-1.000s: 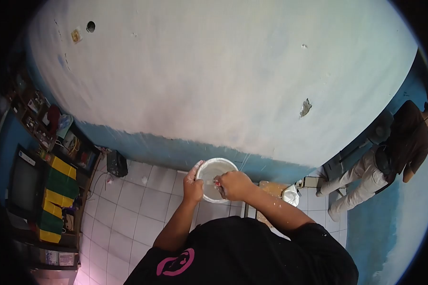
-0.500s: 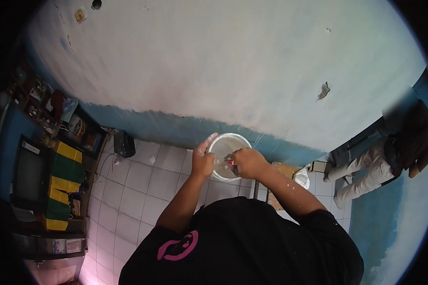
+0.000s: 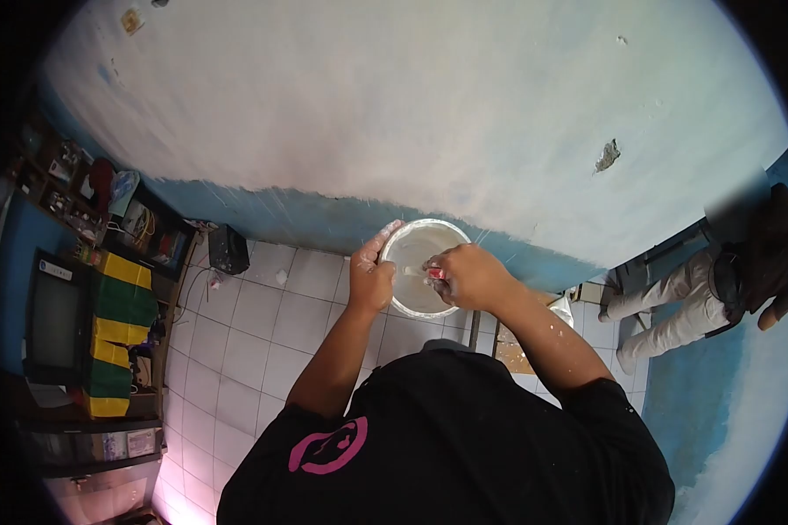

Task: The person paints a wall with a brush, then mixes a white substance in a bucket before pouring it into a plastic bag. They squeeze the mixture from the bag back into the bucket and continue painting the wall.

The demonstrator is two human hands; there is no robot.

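A white plastic bucket [image 3: 396, 296] is held up in front of my body, its open top facing me and its inside coated pale. My left hand [image 3: 374, 273] grips the bucket's left rim, with white smears on the fingers. Over the right side of the opening, my right hand [image 3: 471, 278] is closed round a small red-handled tool [image 3: 436, 274]. The tool's pale end points left into the bucket. Its exact kind is hard to make out, as the fingers hide much of it. White specks dot my right forearm.
Ahead stands a wall [image 3: 368, 114], whitish above a blue band, with a chipped hole [image 3: 607, 155]. A black box [image 3: 228, 250] sits on the tiled floor [image 3: 236, 328]. Shelves and a television [image 3: 61, 311] stand left. At right is another person in pale trousers [image 3: 674, 302].
The bucket and both my hands sit slightly higher in view. My right hand has shifted a little right with the red-handled tool, and more of its pale end shows.
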